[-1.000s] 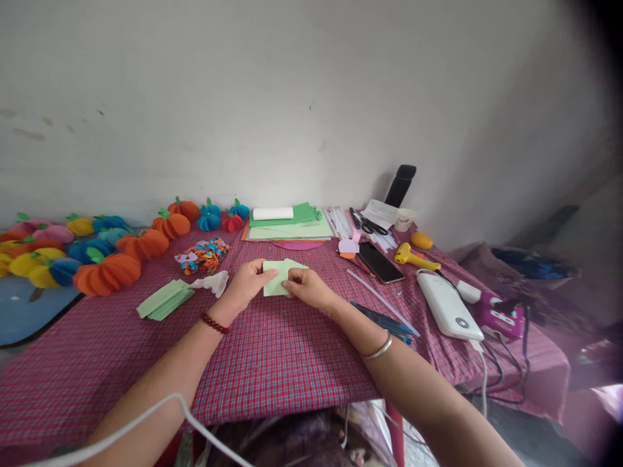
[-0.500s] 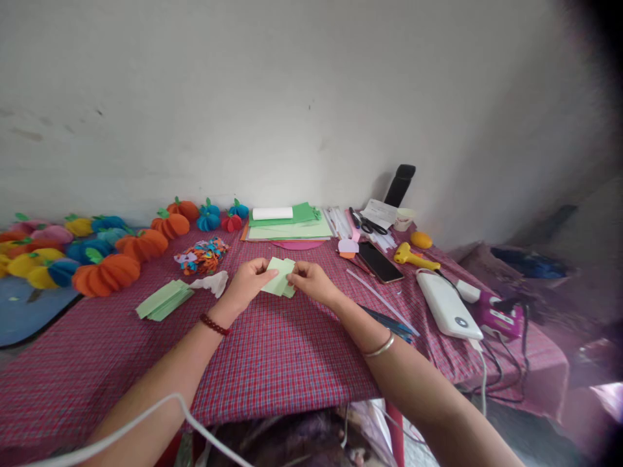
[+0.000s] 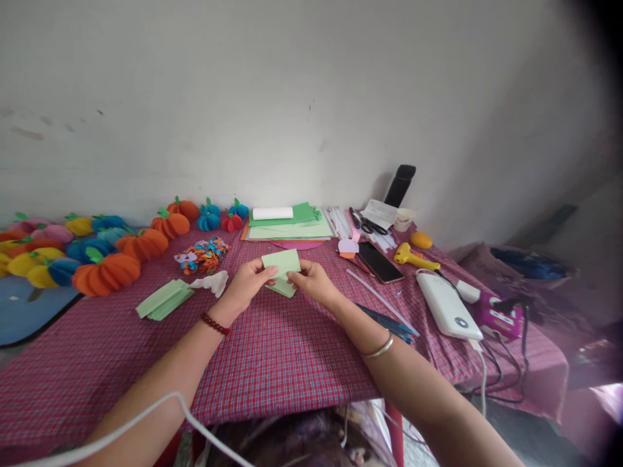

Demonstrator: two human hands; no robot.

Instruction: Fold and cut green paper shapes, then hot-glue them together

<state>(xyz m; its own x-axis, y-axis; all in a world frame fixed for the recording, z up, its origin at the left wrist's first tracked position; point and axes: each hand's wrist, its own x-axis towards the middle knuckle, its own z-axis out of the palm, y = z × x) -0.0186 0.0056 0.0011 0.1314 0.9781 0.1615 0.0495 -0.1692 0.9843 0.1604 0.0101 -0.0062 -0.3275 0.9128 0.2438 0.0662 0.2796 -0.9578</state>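
Observation:
Several pale green paper pieces (image 3: 283, 261) are held between my two hands above the checked cloth, one piece lying across the others. My left hand (image 3: 250, 280) pinches their left side, thumb on top. The right side is gripped by my right hand (image 3: 311, 280), its thumb also on the front. To the left, a fanned stack of pale green strips (image 3: 164, 299) lies on the cloth, beside a crumpled white tissue (image 3: 212, 283).
Paper pumpkins (image 3: 106, 274) fill the left side. Green sheets (image 3: 292, 228) lie at the back. On the right are a phone (image 3: 380, 262), scissors (image 3: 374, 226), a yellow glue gun (image 3: 415, 257) and a white power bank (image 3: 448, 305). A white cable (image 3: 178, 397) crosses my left forearm.
The upper green piece has shifted up and turned, now lying wider across the pieces beneath. Both hands stay nearly in place, still gripping the paper.

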